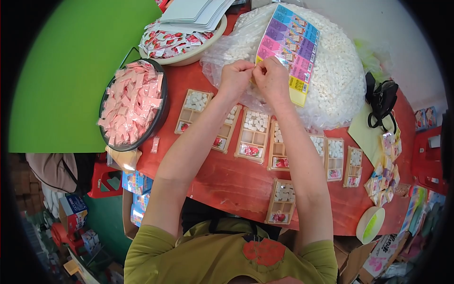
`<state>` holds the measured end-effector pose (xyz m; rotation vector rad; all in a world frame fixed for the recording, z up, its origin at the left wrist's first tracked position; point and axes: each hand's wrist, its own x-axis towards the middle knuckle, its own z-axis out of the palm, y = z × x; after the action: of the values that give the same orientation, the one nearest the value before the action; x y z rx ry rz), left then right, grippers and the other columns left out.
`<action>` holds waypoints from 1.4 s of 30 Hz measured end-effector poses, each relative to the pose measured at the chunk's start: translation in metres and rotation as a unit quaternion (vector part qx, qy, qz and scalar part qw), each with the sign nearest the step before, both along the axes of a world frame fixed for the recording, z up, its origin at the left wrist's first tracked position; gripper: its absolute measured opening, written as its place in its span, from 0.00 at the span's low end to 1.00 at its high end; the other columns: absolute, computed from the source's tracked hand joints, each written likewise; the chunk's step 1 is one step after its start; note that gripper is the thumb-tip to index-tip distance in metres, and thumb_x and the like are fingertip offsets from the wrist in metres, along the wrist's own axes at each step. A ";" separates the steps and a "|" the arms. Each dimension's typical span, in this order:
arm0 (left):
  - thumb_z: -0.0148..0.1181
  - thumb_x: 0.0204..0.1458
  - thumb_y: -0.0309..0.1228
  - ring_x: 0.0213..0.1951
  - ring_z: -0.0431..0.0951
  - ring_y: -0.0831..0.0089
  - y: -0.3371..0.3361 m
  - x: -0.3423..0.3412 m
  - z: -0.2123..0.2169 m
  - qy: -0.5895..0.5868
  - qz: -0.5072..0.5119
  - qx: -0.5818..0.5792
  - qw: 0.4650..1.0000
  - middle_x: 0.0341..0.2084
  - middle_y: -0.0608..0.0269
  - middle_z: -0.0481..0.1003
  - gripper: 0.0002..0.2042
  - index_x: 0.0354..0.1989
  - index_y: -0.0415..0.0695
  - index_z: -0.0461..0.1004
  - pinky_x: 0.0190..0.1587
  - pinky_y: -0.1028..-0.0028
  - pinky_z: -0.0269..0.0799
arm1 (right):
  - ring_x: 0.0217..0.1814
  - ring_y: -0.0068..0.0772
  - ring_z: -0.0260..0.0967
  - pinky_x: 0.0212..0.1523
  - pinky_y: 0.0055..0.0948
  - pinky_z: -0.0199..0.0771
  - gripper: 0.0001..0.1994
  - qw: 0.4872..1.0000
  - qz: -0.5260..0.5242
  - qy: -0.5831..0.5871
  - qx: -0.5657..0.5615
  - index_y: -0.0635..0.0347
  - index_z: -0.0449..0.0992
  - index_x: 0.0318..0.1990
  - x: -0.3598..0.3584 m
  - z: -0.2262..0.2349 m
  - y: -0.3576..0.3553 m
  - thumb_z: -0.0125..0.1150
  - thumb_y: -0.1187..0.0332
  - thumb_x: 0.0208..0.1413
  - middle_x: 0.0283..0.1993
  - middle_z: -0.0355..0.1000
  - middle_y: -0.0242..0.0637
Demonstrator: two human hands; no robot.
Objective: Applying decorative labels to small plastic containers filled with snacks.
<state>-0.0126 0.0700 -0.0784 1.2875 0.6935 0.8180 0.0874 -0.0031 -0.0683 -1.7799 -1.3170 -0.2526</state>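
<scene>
I saw the left hand (235,81) and right hand (273,80) meet at the frame's upper centre, fingertips pinched together; I couldn't tell on what. The multicoloured label sheet (295,49) lay behind the right one, atop a clear bag of white pieces (338,71), presumably for easy reach, with compartmented trays (246,136) spread below, probably likewise.

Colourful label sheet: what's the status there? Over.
Left hand and right hand pinched, close together. Label sheet over bag of white pieces. Right hand hides part of sheet.
</scene>
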 end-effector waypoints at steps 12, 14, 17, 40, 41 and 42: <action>0.57 0.52 0.22 0.15 0.72 0.75 -0.006 0.011 -0.001 0.022 0.126 -0.134 0.983 0.24 0.58 0.78 0.07 0.35 0.32 0.80 0.15 0.77 0.65 | 0.38 0.31 0.74 0.43 0.29 0.75 0.08 0.776 0.000 0.592 0.215 0.68 0.76 0.40 0.073 0.009 -0.059 0.55 0.73 0.56 0.37 0.75 0.38; 0.59 0.53 0.23 0.19 0.74 0.74 0.003 0.002 -0.003 0.014 0.118 -0.137 0.983 0.26 0.58 0.78 0.07 0.37 0.32 0.78 0.17 0.77 0.67 | 0.40 0.33 0.74 0.47 0.32 0.74 0.06 0.705 0.023 0.632 0.320 0.66 0.76 0.39 0.109 0.013 -0.097 0.55 0.74 0.58 0.38 0.75 0.40; 0.60 0.53 0.23 0.23 0.76 0.73 -0.004 0.011 0.000 0.026 0.111 -0.135 0.984 0.30 0.57 0.78 0.09 0.41 0.32 0.76 0.20 0.77 0.69 | 0.42 0.36 0.74 0.49 0.36 0.75 0.05 0.685 0.124 0.613 0.374 0.65 0.76 0.38 0.167 0.020 -0.209 0.58 0.73 0.57 0.38 0.76 0.41; 0.63 0.50 0.50 0.46 0.78 0.44 -0.242 0.140 0.033 0.229 -0.122 0.035 0.965 0.45 0.37 0.75 0.36 0.53 0.28 0.60 0.51 0.58 0.72 | 0.44 0.34 0.73 0.51 0.39 0.75 0.07 0.717 0.083 0.617 0.314 0.63 0.74 0.39 0.105 0.152 -0.308 0.62 0.70 0.58 0.37 0.74 0.36; 0.63 0.50 0.50 0.46 0.78 0.44 -0.247 0.145 0.034 0.228 -0.130 0.035 0.964 0.45 0.37 0.75 0.36 0.53 0.28 0.60 0.51 0.58 0.72 | 0.44 0.34 0.73 0.51 0.39 0.75 0.07 0.719 0.076 0.614 0.317 0.63 0.74 0.39 0.107 0.153 -0.319 0.62 0.70 0.58 0.37 0.74 0.36; 0.65 0.50 0.48 0.46 0.77 0.45 -0.252 0.148 0.034 0.233 -0.127 0.008 0.964 0.45 0.37 0.75 0.36 0.53 0.28 0.59 0.51 0.59 0.72 | 0.45 0.35 0.73 0.52 0.39 0.75 0.07 0.706 0.090 0.625 0.321 0.63 0.74 0.39 0.111 0.154 -0.330 0.61 0.70 0.58 0.38 0.74 0.36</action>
<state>0.1349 -0.1816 -0.0442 1.5665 0.8693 0.3086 0.1984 -0.3333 0.0857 -0.7931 -0.2724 0.5118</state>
